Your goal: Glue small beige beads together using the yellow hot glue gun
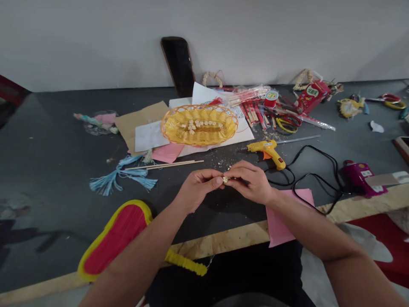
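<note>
Over the middle of the dark table, my left hand (201,186) and my right hand (251,181) meet at the fingertips. Pinched between them is a small cream-coloured, flower-like piece (225,179); its exact kind is too small to make out. Both hands are closed on it. Behind them sits a yellow woven basket (172,136) holding several similar cream pieces (204,123). Pale crumbs lie on the table just beyond my fingers. A yellow glue gun (266,149) rests to the right of my right hand, with its black cord trailing right.
Left of my hands are two thin sticks (166,165) and a blue tassel (118,175). A red-and-yellow fan-shaped piece (118,234) lies by my left forearm. A pink sheet (277,221) hangs over the front edge. Scissors (287,123), a thread spool (271,99) and a leaning phone (179,66) stand behind.
</note>
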Available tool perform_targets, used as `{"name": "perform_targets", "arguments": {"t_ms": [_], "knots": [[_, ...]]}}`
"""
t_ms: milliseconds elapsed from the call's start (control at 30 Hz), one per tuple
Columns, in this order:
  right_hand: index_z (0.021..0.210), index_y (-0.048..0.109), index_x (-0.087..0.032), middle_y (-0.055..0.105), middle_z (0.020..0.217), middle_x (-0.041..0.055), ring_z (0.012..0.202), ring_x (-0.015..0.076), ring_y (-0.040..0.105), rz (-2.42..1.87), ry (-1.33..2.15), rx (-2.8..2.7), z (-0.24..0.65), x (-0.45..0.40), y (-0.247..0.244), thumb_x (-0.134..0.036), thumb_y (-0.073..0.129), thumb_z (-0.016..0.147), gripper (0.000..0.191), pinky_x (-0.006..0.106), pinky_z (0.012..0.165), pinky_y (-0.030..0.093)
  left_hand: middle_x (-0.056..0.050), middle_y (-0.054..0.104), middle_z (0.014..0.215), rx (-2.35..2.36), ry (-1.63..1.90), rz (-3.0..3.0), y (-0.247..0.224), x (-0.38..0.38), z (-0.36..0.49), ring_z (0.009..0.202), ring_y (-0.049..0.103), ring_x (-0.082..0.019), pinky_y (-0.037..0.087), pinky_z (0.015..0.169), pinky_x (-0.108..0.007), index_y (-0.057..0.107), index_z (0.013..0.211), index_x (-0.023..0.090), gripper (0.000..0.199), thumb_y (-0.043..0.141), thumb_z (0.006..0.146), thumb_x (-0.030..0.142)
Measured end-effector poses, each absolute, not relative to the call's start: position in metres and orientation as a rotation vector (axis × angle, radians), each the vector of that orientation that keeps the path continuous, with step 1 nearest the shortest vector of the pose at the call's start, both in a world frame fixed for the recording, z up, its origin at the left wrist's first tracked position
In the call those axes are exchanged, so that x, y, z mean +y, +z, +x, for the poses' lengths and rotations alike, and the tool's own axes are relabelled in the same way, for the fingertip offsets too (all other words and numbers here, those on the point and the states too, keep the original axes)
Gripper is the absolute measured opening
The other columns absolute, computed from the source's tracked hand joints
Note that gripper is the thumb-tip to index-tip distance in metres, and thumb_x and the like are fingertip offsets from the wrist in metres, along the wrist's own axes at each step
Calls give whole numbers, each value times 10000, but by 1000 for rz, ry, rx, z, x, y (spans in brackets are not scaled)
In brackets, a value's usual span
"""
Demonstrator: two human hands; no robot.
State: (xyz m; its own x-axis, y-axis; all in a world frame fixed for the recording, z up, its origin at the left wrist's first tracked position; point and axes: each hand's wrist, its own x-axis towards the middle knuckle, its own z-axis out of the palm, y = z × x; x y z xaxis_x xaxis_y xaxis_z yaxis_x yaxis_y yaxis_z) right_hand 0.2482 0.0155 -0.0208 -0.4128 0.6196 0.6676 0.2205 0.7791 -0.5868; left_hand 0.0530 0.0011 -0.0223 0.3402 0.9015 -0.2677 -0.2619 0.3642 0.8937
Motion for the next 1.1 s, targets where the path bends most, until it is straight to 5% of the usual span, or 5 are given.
{"name": "perform_targets", "arguments": {"t_ms": [433, 700, 1100], "knots": [[993, 660, -205, 688, 859, 32, 703, 126, 617, -907, 583, -1870, 252, 17, 1, -210, 632, 899, 98, 261, 637, 530, -28, 685, 689, 957, 969, 820, -23, 4, 55, 638, 549, -104, 390, 606, -224, 780, 849, 152, 367, 849, 662, 461], [975, 673, -175, 675, 850, 11, 674, 112, 556, -1021, 569, -1951, 221, 113, 44, -232, 618, 866, 135, 256, 655, 470, -21, 650, 659, 855, 977, 853, -21, 5, 57, 598, 487, -94, 347, 579, -236, 756, 817, 142, 361, 824, 689, 473], [1077, 708, -161, 730, 1131, 105, 989, 216, 654, -1291, 239, -2702, 112, 202, 27, -142, 523, 894, 261, 301, 845, 466, -23, 650, 677, 749, 973, 797, -23, 6, 56, 609, 492, -92, 347, 621, -247, 742, 798, 121, 455, 838, 633, 534]]}}
